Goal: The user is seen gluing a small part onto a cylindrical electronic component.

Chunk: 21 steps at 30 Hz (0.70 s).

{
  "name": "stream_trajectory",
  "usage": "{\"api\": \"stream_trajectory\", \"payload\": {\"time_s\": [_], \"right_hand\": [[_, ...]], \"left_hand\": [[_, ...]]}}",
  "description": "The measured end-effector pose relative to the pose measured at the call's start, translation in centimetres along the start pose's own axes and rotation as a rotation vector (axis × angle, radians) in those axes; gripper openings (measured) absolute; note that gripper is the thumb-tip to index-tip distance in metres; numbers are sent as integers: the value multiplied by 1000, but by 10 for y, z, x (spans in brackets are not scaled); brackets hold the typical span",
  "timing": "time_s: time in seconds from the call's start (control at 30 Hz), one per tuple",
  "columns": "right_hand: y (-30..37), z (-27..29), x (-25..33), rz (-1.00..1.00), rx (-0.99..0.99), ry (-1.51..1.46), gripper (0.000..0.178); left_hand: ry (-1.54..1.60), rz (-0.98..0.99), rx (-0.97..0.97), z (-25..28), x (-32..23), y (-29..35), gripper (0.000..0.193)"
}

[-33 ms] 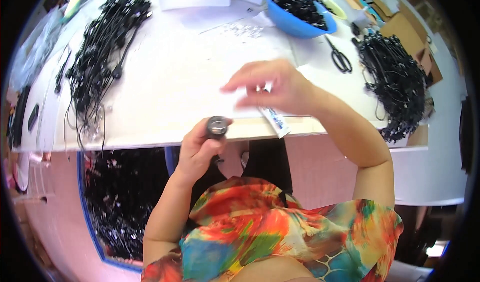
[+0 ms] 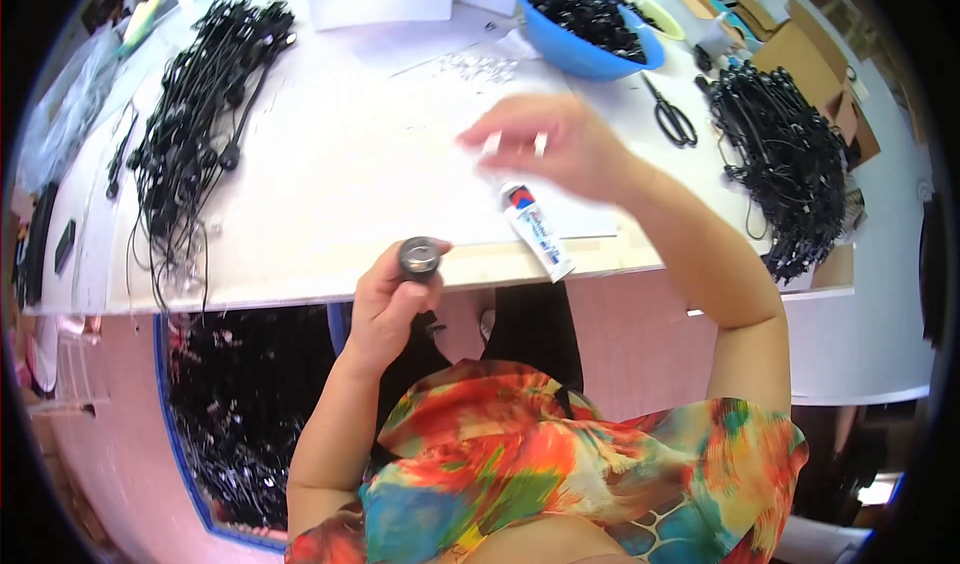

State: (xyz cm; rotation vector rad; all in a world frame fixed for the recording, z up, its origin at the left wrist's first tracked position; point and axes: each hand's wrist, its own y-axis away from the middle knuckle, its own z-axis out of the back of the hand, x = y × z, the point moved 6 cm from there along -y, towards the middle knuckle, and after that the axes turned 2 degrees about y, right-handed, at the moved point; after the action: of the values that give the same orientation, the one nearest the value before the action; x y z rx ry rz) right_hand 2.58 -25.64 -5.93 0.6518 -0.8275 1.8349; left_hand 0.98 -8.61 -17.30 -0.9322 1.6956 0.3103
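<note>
My left hand (image 2: 380, 304) is closed around a short black cylindrical part (image 2: 419, 257), whose round end with a pale metallic centre faces up. It is near the table's front edge. My right hand (image 2: 555, 144) hovers over the table with its fingers bent and smeared by motion. White patches show by its fingertips; whether it holds something small I cannot make out. Just below that hand lies a white tube (image 2: 540, 234) with red and blue print, its lower end at the table edge.
Black cable bundles lie at the left (image 2: 205, 114) and right (image 2: 780, 164). Scissors (image 2: 672, 119) lie near a blue bowl of black parts (image 2: 535, 39). Small white pieces (image 2: 478, 67) are scattered at the back. A blue-rimmed bin (image 2: 170, 414) of black parts stands below left.
My right hand has shifted slightly up, uncovering more of the white tube. The black part in my left hand has moved slightly left.
</note>
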Motion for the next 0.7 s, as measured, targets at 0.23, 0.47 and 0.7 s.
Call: {"api": "stream_trajectory", "payload": {"time_s": [0.23, 0.47, 0.7], "right_hand": [[-3, 196, -157, -380, -544, 797, 24], [-55, 186, -200, -715, -305, 981, 29], [-44, 183, -196, -747, -238, 900, 28]], "left_hand": [[204, 44, -47, 2, 9, -9, 43], [232, 72, -42, 10, 12, -11, 47], [217, 95, -50, 8, 12, -13, 51]]}}
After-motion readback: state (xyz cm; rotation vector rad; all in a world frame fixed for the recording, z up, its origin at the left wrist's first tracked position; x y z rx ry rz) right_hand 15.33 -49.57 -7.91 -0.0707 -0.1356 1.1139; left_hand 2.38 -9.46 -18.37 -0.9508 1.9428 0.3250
